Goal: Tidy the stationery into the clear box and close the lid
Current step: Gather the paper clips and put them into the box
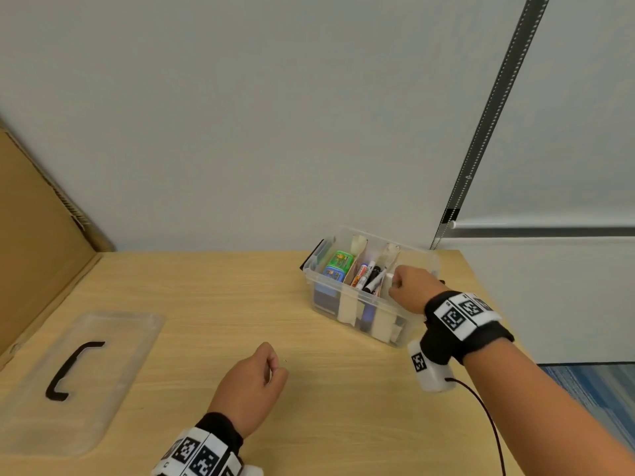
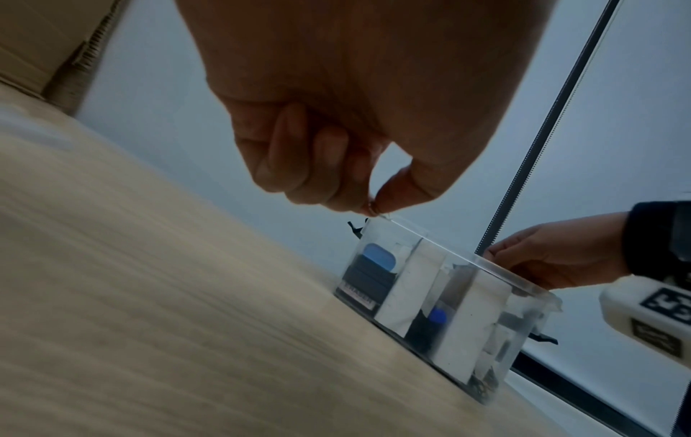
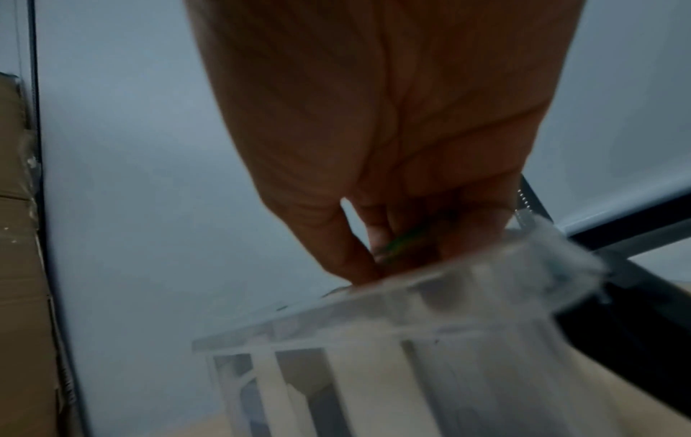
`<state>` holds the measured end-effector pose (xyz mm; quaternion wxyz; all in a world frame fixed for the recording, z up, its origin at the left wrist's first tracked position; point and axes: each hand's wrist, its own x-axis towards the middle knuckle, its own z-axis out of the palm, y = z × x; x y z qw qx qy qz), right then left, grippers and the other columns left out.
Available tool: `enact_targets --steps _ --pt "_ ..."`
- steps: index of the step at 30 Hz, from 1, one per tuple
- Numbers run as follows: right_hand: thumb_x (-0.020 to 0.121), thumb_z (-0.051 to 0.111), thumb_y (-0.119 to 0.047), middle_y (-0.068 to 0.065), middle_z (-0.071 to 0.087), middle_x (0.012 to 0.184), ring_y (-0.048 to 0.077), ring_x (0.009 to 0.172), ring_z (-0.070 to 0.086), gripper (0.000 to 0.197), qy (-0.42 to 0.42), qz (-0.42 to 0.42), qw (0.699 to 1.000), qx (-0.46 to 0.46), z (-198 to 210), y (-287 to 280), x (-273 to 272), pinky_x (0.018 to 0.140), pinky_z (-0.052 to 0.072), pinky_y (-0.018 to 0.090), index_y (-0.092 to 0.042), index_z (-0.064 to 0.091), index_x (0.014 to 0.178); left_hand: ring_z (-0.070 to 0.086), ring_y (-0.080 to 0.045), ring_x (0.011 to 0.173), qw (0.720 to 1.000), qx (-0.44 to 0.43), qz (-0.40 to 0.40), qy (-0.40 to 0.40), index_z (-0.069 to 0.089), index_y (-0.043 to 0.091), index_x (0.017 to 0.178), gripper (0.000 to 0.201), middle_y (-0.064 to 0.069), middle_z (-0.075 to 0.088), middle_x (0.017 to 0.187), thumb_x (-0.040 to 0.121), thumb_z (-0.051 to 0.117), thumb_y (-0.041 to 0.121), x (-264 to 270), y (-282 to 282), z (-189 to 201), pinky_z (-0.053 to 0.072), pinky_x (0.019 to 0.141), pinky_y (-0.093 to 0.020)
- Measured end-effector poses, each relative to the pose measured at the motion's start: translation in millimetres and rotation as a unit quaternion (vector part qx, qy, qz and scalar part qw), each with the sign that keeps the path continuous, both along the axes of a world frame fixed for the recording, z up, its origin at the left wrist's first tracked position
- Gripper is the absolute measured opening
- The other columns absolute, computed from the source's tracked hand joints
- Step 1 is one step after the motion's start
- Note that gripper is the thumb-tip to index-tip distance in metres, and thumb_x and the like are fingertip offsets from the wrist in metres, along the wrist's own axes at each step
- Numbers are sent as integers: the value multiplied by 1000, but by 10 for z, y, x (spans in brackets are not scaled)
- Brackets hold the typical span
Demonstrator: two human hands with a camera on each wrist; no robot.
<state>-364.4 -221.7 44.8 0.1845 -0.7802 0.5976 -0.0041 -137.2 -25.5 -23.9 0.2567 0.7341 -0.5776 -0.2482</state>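
R wrist view only — green bit (image 3: 402, 241) btwn hand's fingers (image 3: 345, 254).

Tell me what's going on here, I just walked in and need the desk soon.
A person is tidying stationery into a clear box on the desk. The right hand reaches into its right-hand compartment holding something small. The left hand pinches a tiny item above the desk. Markers are already inside; the lid lies off to the left.

Open table (image 1: 220, 304) lies between lid (image 1: 79, 379) and clear box (image 1: 347, 304); right hand (image 1: 412, 286) blocks its right compartment.
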Motion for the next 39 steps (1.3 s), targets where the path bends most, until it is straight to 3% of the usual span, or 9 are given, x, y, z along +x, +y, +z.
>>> enact_targets --steps 2,5,10,16,24,30,35,37,39 --pt "95 45 -17 0 45 79 20 86 46 23 53 11 998 31 28 -82 64 78 38 27 -17 43 73 35 -8 53 1000 5 8 -1 44 22 83 12 5 42 61 92 47 29 3 22 4 29 52 -20" --pt "97 44 -17 7 56 95 22 93 55 23 86 29 994 55 31 -135 81 89 44 29 -5 62 104 34 -7 53 1000 10 18 3 44 23 81 12 4 42 60 92 47 29 12 66 -12 29 53 -20" --pt "94 44 -14 4 65 106 17 92 58 22 -137 -38 984 -103 -128 9 -185 81 46 26 -15 63 106 33 -8 52 1000 13 12 1 43 26 81 12 3 41 59 92 46 30 -47 60 -29 28 52 -21" --pt "99 36 -33 -6 23 156 15 141 25 53 -194 -86 960 -182 -738 349 -519 114 24 32 -18 27 149 40 -11 51 995 -26 -62 -79 40 25 86 9 5 44 56 92 44 31 -325 -463 235 27 49 -25" --pt "101 26 -30 -18 9 158 -1 141 20 51 -276 -84 930 -229 -1008 346 -448 103 30 20 -23 20 151 50 -20 61 925 -65 -232 -292 45 10 115 24 0 53 74 93 41 20 -1292 -1520 716 37 54 -29" --pt "100 28 -25 -20 14 157 -1 136 30 50 -289 -101 922 -237 -1013 347 -427 82 38 16 -24 23 150 61 -32 106 888 142 -285 -333 55 1 119 29 -18 63 114 95 47 16 -1628 -2100 629 48 86 -38" --pt "96 18 -37 -16 16 157 -3 138 24 57 -305 -84 914 -252 -1046 317 -431 94 31 13 -21 25 150 59 -33 109 830 215 -323 -401 60 5 113 30 -16 61 101 91 56 25 -1742 -2344 351 46 97 -42" --pt "93 13 -42 -16 16 157 -2 138 25 62 -308 -86 912 -255 -1054 311 -432 95 32 15 -21 25 150 55 -33 100 809 251 -320 -425 59 7 95 17 -17 57 91 93 54 23 -1770 -2324 430 43 103 -44" --pt "94 15 -41 -18 15 157 -2 137 27 59 -307 -90 912 -256 -1056 315 -435 91 35 14 -22 24 150 54 -34 108 816 244 -326 -410 59 5 109 21 -21 59 106 96 49 19 -1779 -2262 541 40 103 -41"
